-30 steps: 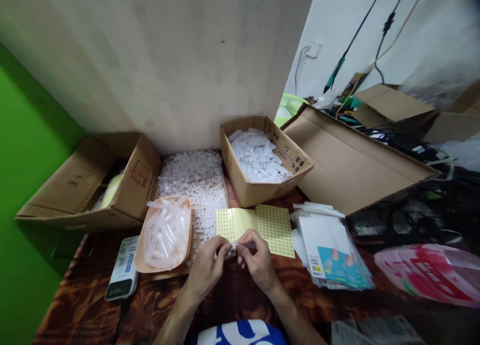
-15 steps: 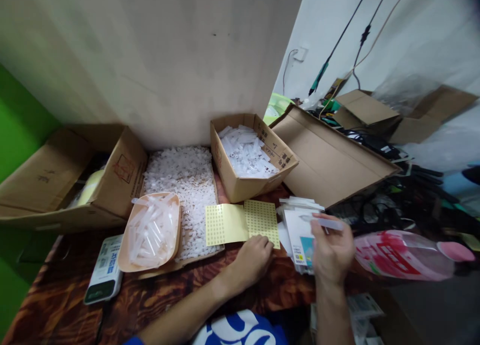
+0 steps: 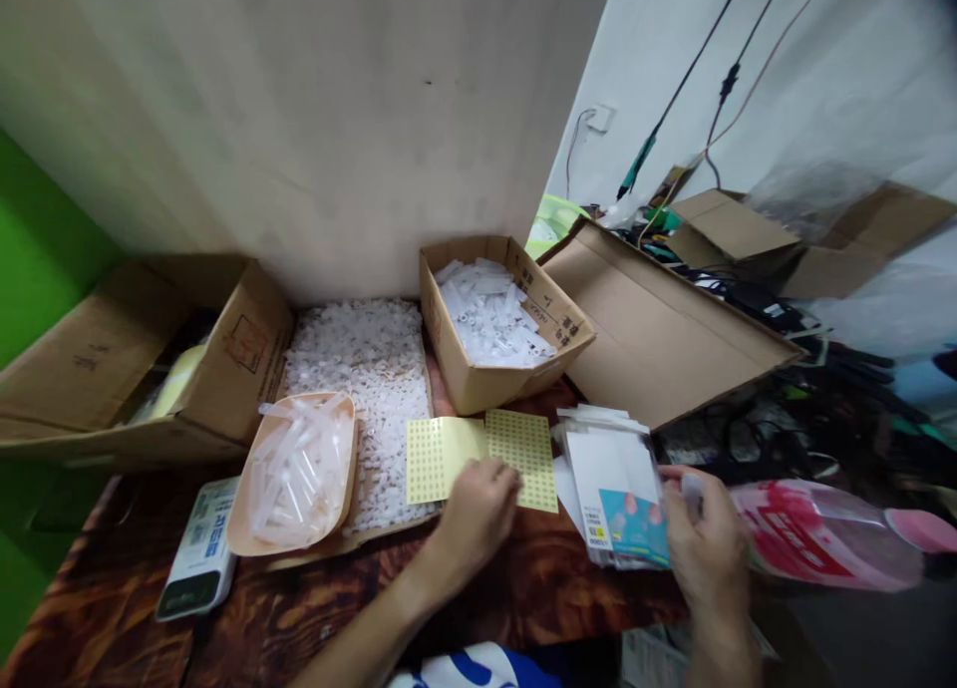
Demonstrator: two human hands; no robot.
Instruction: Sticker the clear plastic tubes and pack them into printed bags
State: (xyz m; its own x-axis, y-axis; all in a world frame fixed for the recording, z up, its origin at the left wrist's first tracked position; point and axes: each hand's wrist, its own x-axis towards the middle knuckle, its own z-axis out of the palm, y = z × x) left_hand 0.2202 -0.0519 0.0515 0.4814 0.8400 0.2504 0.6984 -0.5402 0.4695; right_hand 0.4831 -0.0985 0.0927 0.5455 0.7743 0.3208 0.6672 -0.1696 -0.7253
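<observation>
My left hand (image 3: 479, 504) rests with curled fingers over the yellow sticker sheets (image 3: 524, 459), near the fold between the printed parts. Whether it pinches a sticker is hidden. My right hand (image 3: 707, 533) is closed around a translucent plastic tube (image 3: 692, 497), whose end shows between the fingers. It is at the right edge of a stack of flat packets (image 3: 613, 469) with white and blue print. Behind the sheets, an open cardboard box (image 3: 485, 379) holds many similar tubes. More tubes lie in a peach-coloured tray (image 3: 235, 528) at the left.
Many small white plastic pieces (image 3: 389, 409) cover a cardboard sheet beside the tray. A white digital device (image 3: 198, 548) lies at the left, before another open box (image 3: 239, 349). A pink bottle (image 3: 829, 533) lies on the right, and a large cardboard flap (image 3: 665, 319) leans behind the packets.
My left hand has moved left across the sticker sheets. My right hand has moved right and down, off the middle of the packets, and the tube in it has turned end-on.
</observation>
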